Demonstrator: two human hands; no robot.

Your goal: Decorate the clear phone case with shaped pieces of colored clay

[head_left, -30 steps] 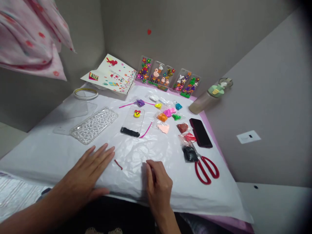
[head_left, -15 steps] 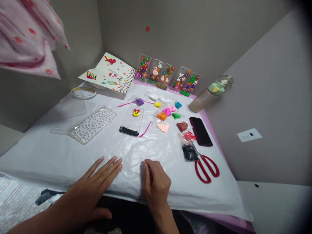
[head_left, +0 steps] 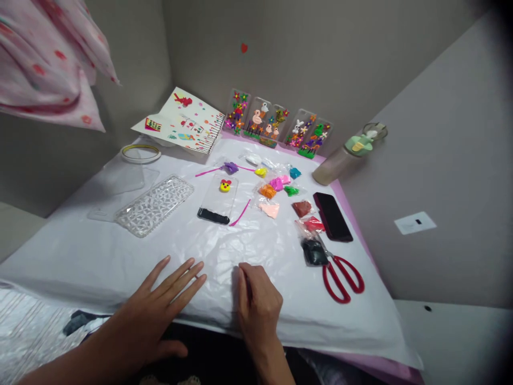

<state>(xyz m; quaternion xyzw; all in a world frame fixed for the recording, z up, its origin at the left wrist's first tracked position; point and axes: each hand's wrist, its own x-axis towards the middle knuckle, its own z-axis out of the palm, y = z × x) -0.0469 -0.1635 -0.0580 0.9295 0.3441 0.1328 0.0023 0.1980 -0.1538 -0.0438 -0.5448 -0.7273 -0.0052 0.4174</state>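
My left hand (head_left: 160, 305) rests at the table's front edge, palm down with its fingers spread; nothing shows in it. To its right, my right hand (head_left: 259, 302) is closed with curled fingers against the white cover; whatever lies inside or under them, if anything, is hidden. Beyond both hands lies a clear phone case (head_left: 218, 200) with a black strip of clay (head_left: 213, 216) along its near end and a yellow clay face with red ears (head_left: 225, 185). A thin magenta clay strand (head_left: 240, 213) lies beside the case, apart from my hands.
Several bagged clay lumps, including an orange one (head_left: 267, 191), lie mid-table. Red-handled scissors (head_left: 343, 280) and a dark phone (head_left: 332, 216) are at right, near a bottle (head_left: 336, 166). A textured clear case (head_left: 155, 206) lies left; an illustrated notebook (head_left: 184, 120) and decorated cases (head_left: 262, 122) stand behind.
The fingers of my left hand have spread wider apart. My right hand stays closed in nearly the same place. The whole view has shifted slightly.
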